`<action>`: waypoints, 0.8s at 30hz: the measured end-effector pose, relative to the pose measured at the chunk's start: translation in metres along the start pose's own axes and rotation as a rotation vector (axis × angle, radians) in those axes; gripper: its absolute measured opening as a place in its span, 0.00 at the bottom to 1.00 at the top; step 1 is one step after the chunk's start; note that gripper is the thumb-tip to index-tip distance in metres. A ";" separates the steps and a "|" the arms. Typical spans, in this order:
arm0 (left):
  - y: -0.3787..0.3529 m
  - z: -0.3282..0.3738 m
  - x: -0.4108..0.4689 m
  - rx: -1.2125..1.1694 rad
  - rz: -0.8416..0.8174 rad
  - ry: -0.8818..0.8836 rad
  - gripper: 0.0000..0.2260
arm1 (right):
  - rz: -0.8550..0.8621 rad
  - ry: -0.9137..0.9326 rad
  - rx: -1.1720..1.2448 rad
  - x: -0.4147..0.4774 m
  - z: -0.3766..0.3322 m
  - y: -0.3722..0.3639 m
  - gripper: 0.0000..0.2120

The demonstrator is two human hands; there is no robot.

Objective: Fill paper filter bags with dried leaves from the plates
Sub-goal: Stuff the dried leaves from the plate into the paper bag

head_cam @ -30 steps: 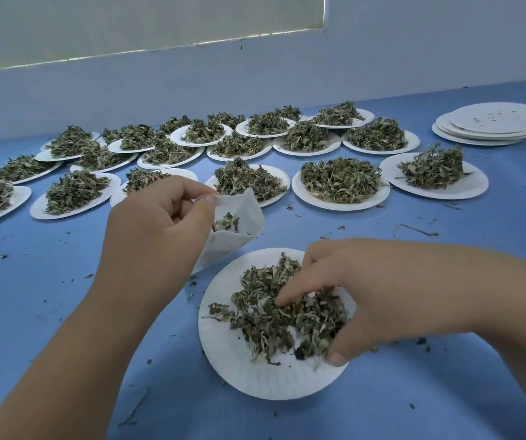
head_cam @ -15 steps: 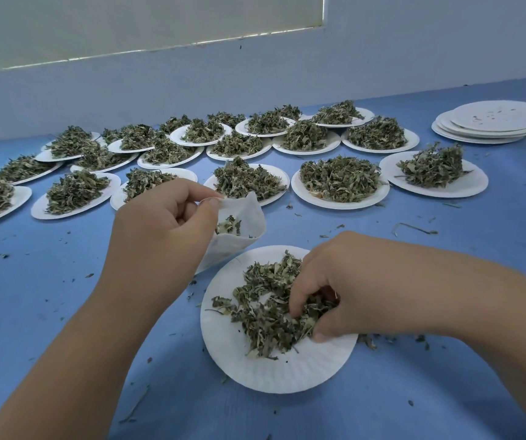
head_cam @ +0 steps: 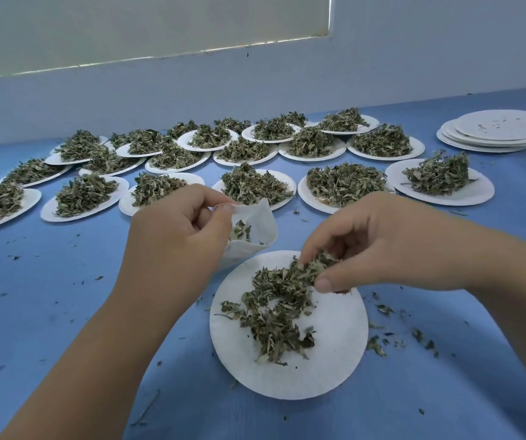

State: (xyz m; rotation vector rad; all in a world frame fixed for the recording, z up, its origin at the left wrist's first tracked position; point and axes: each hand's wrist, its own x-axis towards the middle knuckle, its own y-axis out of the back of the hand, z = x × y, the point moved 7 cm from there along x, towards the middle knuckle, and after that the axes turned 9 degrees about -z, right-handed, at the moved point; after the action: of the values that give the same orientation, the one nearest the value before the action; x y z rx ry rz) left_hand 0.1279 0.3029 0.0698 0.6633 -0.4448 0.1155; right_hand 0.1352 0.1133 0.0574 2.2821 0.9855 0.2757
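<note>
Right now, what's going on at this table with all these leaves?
A person is filling a paper filter bag by hand. The left hand pinches the bag open above the blue table; a few leaves lie inside. The right hand pinches a tuft of dried leaves at the top of the pile on the nearest plate. Many heaped plates wait behind, and a stack of empty plates sits far right.

Single head-worn wide-angle view. Looks forward and down over the blue table (head_cam: 49,312), close in: left hand (head_cam: 173,236) and right hand (head_cam: 379,242) sit mid-frame, forearms running out at lower left and right edge, nearest plate (head_cam: 334,360) lower centre. Farther off, filled plates (head_cam: 477,195) band across the middle. Top of frame is wall (head_cam: 414,74); table's far edge tilts up rightward.
</note>
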 end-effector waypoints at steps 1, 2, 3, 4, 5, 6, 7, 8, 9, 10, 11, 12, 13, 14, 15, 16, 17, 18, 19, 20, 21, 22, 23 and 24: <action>-0.002 0.001 -0.001 0.008 -0.009 -0.001 0.08 | 0.037 0.016 0.035 0.000 -0.002 0.002 0.11; -0.005 0.002 -0.002 0.018 -0.018 -0.005 0.08 | 0.077 0.029 0.056 0.001 -0.003 0.003 0.12; -0.007 0.003 -0.002 0.023 -0.029 -0.007 0.08 | 0.116 0.040 0.069 0.001 -0.006 0.004 0.13; -0.010 0.004 -0.003 0.023 -0.040 -0.009 0.08 | 0.148 0.053 0.080 0.003 -0.008 0.004 0.13; -0.012 0.005 -0.004 0.023 -0.049 -0.010 0.08 | 0.176 0.061 0.093 0.004 -0.011 0.004 0.13; -0.014 0.005 -0.004 0.026 -0.057 -0.011 0.08 | 0.200 0.060 0.099 0.007 -0.012 0.002 0.13; -0.016 0.005 -0.004 0.030 -0.064 -0.007 0.08 | 0.223 0.046 0.087 0.009 -0.013 0.002 0.12; -0.018 0.005 -0.004 0.036 -0.071 -0.002 0.08 | 0.249 0.023 0.054 0.011 -0.013 0.002 0.10; -0.019 0.005 -0.004 0.041 -0.075 0.001 0.08 | 0.273 -0.008 0.004 0.013 -0.013 0.002 0.09; -0.020 0.005 -0.004 0.045 -0.076 0.001 0.08 | 0.292 -0.043 -0.050 0.014 -0.014 0.003 0.09; -0.020 0.005 -0.004 0.045 -0.075 -0.001 0.09 | 0.305 -0.082 -0.105 0.015 -0.016 0.003 0.09; -0.019 0.005 -0.004 0.044 -0.073 -0.006 0.09 | 0.311 -0.119 -0.167 0.017 -0.018 0.003 0.09; -0.019 0.005 -0.003 0.045 -0.071 -0.012 0.09 | 0.312 -0.147 -0.241 0.018 -0.022 0.003 0.09; -0.018 0.005 -0.003 0.045 -0.069 -0.018 0.10 | 0.307 -0.168 -0.321 0.020 -0.026 0.002 0.10; -0.018 0.005 -0.003 0.045 -0.068 -0.023 0.10 | 0.297 -0.182 -0.394 0.022 -0.031 0.001 0.10; -0.018 0.005 -0.003 0.041 -0.069 -0.025 0.10 | 0.285 -0.191 -0.469 0.025 -0.035 -0.001 0.09; -0.019 0.005 -0.003 0.035 -0.070 -0.025 0.10 | 0.277 -0.196 -0.553 0.029 -0.039 -0.003 0.07; -0.019 0.005 -0.003 0.027 -0.072 -0.022 0.10 | 0.276 -0.195 -0.630 0.033 -0.042 -0.006 0.05; -0.019 0.005 -0.003 0.016 -0.073 -0.016 0.10 | 0.289 -0.195 -0.683 0.037 -0.044 -0.009 0.04; -0.020 0.004 -0.003 0.004 -0.074 -0.008 0.10 | 0.318 -0.195 -0.701 0.041 -0.043 -0.011 0.04; -0.020 0.004 -0.002 -0.009 -0.075 0.001 0.09 | 0.359 -0.189 -0.700 0.043 -0.042 -0.012 0.04; -0.020 0.003 -0.002 -0.024 -0.076 0.010 0.09 | 0.410 -0.174 -0.703 0.045 -0.042 -0.013 0.05; -0.020 0.002 -0.002 -0.040 -0.077 0.019 0.10 | 0.451 -0.157 -0.709 0.045 -0.042 -0.014 0.08; -0.020 0.002 -0.001 -0.056 -0.078 0.028 0.10 | 0.473 -0.145 -0.705 0.046 -0.042 -0.015 0.09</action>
State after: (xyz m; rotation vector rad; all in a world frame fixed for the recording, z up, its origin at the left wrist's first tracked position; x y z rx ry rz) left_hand 0.1309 0.2865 0.0593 0.6223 -0.3932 0.0379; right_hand 0.1412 0.1735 0.0788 1.8022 0.1943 0.5466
